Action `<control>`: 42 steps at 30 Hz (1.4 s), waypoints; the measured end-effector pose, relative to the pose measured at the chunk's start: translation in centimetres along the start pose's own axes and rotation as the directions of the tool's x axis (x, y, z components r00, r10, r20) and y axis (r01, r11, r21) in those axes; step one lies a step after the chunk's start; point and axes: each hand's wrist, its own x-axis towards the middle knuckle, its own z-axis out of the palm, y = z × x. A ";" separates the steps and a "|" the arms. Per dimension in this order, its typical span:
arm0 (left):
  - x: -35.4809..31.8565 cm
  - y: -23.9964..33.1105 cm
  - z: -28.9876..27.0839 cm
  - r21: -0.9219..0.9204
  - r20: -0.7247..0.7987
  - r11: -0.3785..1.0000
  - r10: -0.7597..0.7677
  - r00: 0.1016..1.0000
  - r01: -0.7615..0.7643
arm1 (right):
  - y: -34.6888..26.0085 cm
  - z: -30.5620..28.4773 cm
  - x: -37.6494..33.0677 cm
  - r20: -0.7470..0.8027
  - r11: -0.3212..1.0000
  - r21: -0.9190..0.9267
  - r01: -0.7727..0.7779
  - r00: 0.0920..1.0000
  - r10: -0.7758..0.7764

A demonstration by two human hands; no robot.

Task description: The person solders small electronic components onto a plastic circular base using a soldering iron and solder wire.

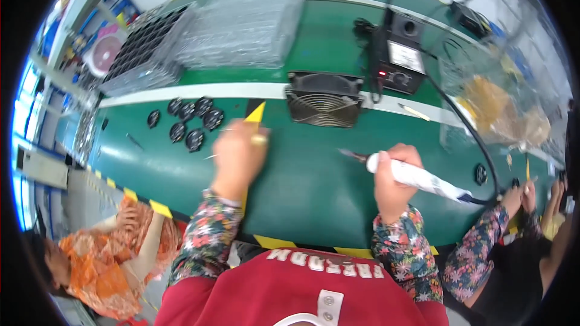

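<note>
A soldering iron (417, 176) is gripped in the right hand (394, 182), fingers wrapped tight round its white handle, tip aimed left and low over the green bench (314, 187). A thin wire (226, 130) is pinched in the left hand (237, 158), fingers closed, near 6 black parts (190, 122). A fan (324, 99) is set just behind, probably for fumes, beside the iron's station (399, 60).

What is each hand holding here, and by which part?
Right hand grips a soldering iron around its white handle. Left hand pinches something thin, perhaps solder wire; motion blur hides the exact hold.
</note>
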 end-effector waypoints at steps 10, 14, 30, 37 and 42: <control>-2.0 -12.8 0.4 0.156 0.102 0.987 -0.056 0.993 0.040 | 0.7 1.0 -0.5 0.127 0.991 0.130 -0.027 0.992 0.010; -2.4 -4.9 -0.6 0.345 0.102 0.930 0.097 0.990 -0.126 | 0.1 0.5 -0.3 0.018 0.999 0.046 -0.002 1.000 0.001; -3.7 5.1 -2.2 -0.232 0.379 0.887 0.460 0.803 -0.399 | 1.5 1.7 -0.7 0.059 0.997 -0.032 0.069 0.996 -0.067; 0.5 6.6 -2.9 -0.780 -0.178 0.560 0.228 0.957 -0.279 | 0.8 0.2 0.6 0.096 0.988 -0.080 0.131 0.988 -0.123; -0.3 6.0 -0.5 -0.914 0.032 0.403 0.169 0.985 -0.040 | 1.0 0.0 0.1 0.209 0.999 -0.024 0.046 0.977 -0.040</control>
